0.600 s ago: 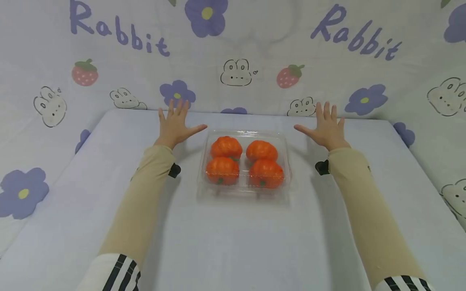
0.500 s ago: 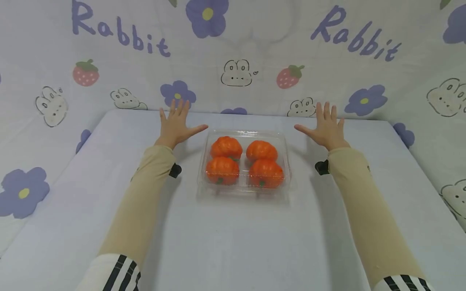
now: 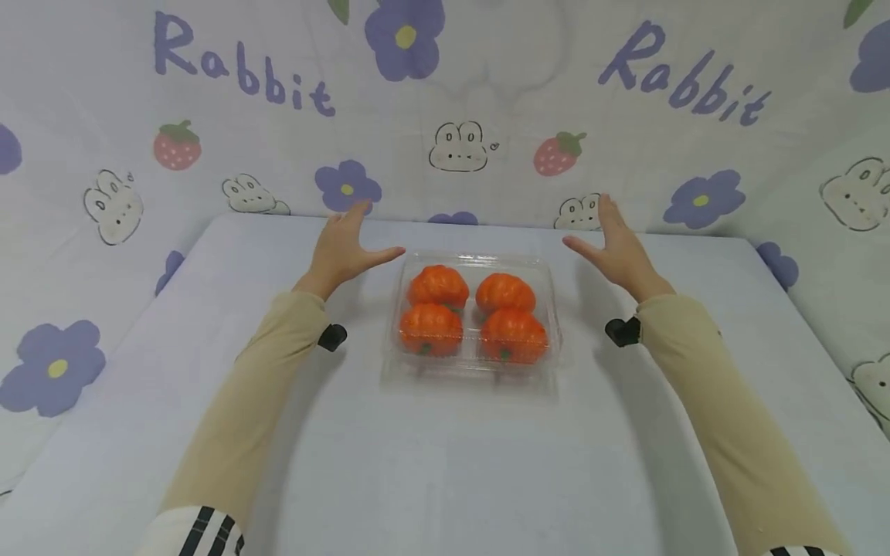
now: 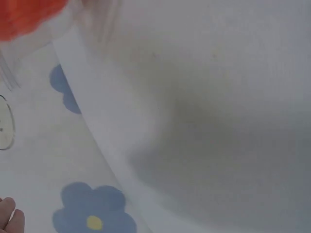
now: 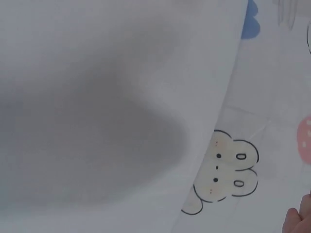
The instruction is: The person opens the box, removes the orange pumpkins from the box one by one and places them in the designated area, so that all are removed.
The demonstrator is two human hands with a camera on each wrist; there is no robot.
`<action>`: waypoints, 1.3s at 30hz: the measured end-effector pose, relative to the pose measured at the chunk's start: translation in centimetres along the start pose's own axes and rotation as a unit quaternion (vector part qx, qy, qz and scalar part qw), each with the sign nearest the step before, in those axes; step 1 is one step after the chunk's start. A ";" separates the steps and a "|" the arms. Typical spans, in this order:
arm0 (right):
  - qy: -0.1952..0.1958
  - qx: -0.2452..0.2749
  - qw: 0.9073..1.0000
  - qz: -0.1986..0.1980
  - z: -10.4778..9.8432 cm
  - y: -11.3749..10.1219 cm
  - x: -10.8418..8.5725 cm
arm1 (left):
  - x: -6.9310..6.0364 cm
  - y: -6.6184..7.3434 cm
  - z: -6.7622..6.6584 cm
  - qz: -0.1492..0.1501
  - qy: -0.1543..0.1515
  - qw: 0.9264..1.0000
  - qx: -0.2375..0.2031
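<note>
1. A clear plastic container (image 3: pixel 470 340) sits on the white counter (image 3: pixel 445 463), between the two hands, with four orange pumpkins (image 3: pixel 513 336) inside, two behind two.
2. The left hand (image 3: pixel 339 253) is raised near the container's back-left corner, its thumb spread wide from the fingers and pointing inward.
3. The right hand (image 3: pixel 622 259) mirrors it near the back-right corner, fingers likewise wide of the thumb.
4. The blurred orange shape in the left wrist view is probably a pumpkin.
5. Behind hangs a printed cloth (image 3: pixel 501 85).
</note>
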State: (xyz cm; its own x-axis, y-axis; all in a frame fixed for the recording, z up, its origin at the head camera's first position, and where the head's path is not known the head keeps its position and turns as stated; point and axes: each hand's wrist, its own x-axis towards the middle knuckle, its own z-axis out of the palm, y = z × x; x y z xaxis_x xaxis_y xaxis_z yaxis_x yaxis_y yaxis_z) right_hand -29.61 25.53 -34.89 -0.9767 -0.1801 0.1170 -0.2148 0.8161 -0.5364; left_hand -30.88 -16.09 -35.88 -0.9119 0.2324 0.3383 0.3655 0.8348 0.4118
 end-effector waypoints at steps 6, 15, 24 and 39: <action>0.007 0.030 0.999 -0.022 -0.1 -0.1 -0.7 | -1.1 1.0 0.0 0.022 0.006 0.998 -0.064; 0.019 0.091 0.996 -0.015 1.0 -1.2 -3.3 | -5.0 1.9 0.3 0.067 0.042 0.963 -0.258; 0.019 0.146 0.988 -0.047 1.6 -2.0 -6.2 | -8.2 4.8 -0.6 0.145 0.023 0.911 -0.386; 0.037 0.264 0.954 -0.134 2.2 -4.7 -10.2 | -11.0 5.8 0.0 0.156 0.006 0.893 -0.422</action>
State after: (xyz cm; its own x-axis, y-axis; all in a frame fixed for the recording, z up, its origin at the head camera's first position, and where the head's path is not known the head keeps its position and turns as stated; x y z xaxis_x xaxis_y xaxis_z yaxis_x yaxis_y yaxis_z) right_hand -18.64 22.34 -35.44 -0.8886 -0.2880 0.3569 -0.4448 0.3522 -0.8235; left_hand -18.70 -13.81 -37.25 -0.7412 0.3789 0.5541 0.6162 0.0564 0.7856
